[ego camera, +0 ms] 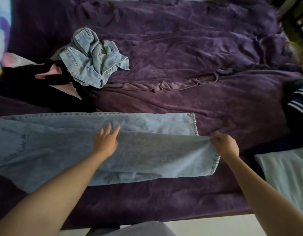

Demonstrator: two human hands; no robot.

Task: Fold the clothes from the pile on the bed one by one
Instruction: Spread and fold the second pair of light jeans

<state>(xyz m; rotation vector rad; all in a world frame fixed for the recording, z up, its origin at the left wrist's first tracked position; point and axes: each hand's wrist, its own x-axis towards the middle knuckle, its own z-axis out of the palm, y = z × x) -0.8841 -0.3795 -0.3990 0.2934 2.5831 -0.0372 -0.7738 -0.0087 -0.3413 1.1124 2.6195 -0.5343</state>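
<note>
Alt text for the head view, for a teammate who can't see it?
A person's right hand pinches the hem of light blue jeans laid across a purple bedspread, while the left hand lies open on them. A crumpled denim garment lies behind.

The jeans [147,150] are pale blue denim, matt and a bit rough, with stitched hems. The crumpled top [94,57] on the pile is the same kind of denim. The purple bed cover [181,48] looks like soft, fuzzy cloth, wrinkled all over.
</note>
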